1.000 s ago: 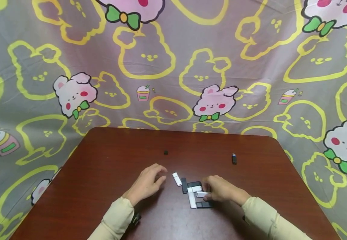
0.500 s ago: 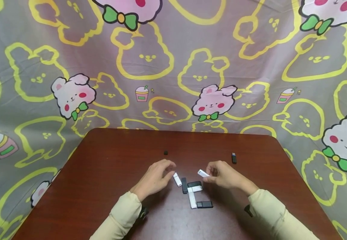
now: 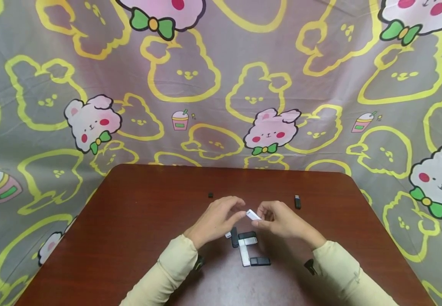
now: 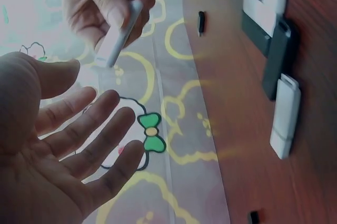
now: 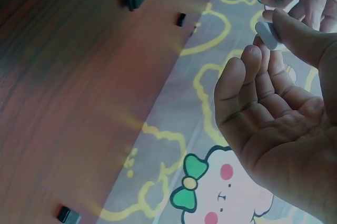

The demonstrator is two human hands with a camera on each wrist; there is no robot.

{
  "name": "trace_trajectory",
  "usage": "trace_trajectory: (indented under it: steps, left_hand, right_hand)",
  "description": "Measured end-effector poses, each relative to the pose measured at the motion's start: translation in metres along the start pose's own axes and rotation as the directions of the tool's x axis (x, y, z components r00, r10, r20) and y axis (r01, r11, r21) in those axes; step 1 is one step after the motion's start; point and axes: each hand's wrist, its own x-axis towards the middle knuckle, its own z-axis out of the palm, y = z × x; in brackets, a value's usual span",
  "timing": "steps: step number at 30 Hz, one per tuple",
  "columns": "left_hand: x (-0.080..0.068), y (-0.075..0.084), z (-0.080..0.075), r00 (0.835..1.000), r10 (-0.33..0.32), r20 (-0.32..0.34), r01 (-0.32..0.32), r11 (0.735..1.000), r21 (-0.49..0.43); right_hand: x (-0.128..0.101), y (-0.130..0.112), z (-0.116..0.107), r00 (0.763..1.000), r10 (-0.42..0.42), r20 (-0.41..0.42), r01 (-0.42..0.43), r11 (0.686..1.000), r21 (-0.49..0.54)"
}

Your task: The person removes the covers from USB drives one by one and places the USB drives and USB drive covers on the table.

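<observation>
White stick point(image 3: 252, 214) lengthwise toward left hand point(image 3: 218, 218)

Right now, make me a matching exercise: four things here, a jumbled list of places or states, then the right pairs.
1. left hand
2. right hand
3. tiny black piece
4. black stick with bare metal plug

A. on the table, beyond the left hand
B. on the table, beyond the right hand
C. holding nothing
D. pinching a white stick

Pairs: 1-C; 2-D; 3-A; 4-B
</observation>
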Motion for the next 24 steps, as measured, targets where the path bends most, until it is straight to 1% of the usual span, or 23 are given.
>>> trace_trajectory:
  steps: [4,7,10,14,17,20,24]
  left_hand:
    - [0.006,0.005,0.005,0.999,0.054,0.004,-0.054,0.999,0.010]
    - [0.007,0.007,0.008,0.995,0.100,-0.006,-0.100,0.995,0.027]
    - [0.007,0.008,0.009,0.991,0.132,-0.034,-0.131,0.991,0.020]
    - [0.007,0.007,0.011,0.986,0.150,-0.075,-0.151,0.989,-0.002]
    - [0.007,0.008,0.011,0.983,0.152,-0.101,-0.152,0.988,0.007]
    - [0.006,0.009,0.011,0.978,0.158,-0.137,-0.154,0.987,0.038]
    - [0.006,0.012,0.010,0.967,0.192,-0.165,-0.181,0.980,0.082]
  right_hand:
    - [0.000,-0.004,0.001,1.000,-0.020,-0.016,0.021,1.000,0.013]
    - [-0.003,-0.007,0.001,1.000,-0.022,-0.020,0.023,0.999,0.033]
    - [-0.006,-0.010,0.000,0.999,-0.019,-0.042,0.021,0.999,0.042]
    - [-0.008,-0.012,0.000,0.995,-0.019,-0.094,0.024,0.998,0.054]
    - [-0.009,-0.014,0.000,0.993,-0.024,-0.120,0.032,0.997,0.068]
    - [-0.009,-0.015,0.000,0.990,-0.037,-0.135,0.047,0.996,0.072]
    - [-0.009,-0.015,0.001,0.987,-0.036,-0.156,0.050,0.995,0.083]
